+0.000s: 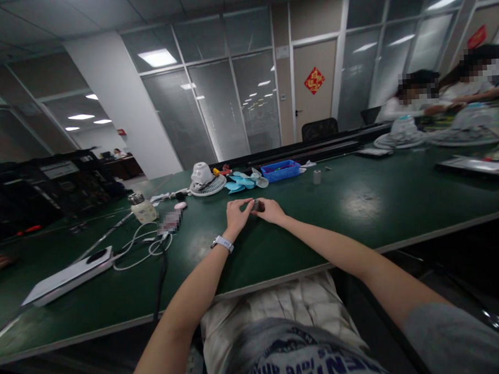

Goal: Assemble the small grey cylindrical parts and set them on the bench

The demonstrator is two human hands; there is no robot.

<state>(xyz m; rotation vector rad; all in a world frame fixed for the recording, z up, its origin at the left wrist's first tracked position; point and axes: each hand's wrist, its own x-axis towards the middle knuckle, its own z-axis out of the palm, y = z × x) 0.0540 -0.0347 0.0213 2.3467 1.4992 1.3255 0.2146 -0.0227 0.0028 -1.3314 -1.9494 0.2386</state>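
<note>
Small grey piece (256,205) — we pinch it between left hand (237,215) and right hand (272,212) at bench (399,202); handling looks underway, finish unclear — pale cylinder (317,177) stands apart, untouched.

Deep green worktop (357,196); near its far edge, a bright blue tray (281,175), light blue blades (238,184) and a white fan (201,173). The small piece (257,205) in the fingers (246,207) looks grey.

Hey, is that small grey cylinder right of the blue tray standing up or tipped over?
Standing upright: the grey cylinder rests on the green table with its flat end up and sides vertical.
</note>
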